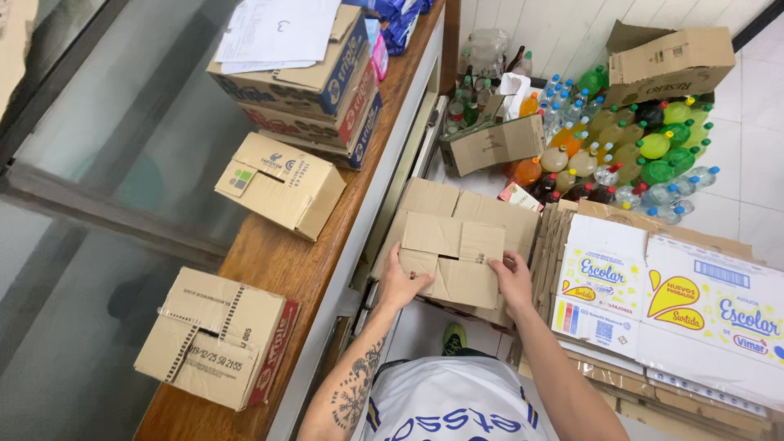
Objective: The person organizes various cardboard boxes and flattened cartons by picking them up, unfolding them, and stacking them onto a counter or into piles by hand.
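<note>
Wooden counter [269,253] alongside, left hand [400,282], right hand [514,278] pressing flattened carton [453,257]

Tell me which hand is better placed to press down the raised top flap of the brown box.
Probably the right hand: it rests on the near right edge of the cardboard box, just below the raised flap. The left hand lies flat on the near left flap, farther from it.

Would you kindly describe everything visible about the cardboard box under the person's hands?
The cardboard box is plain brown corrugated card, its four top flaps interlocked shut. It sits level on a larger flattened brown box below the wooden counter. The left hand presses its near-left flap; the right hand rests at its right edge. Flattened cartons stand beside it.
</note>
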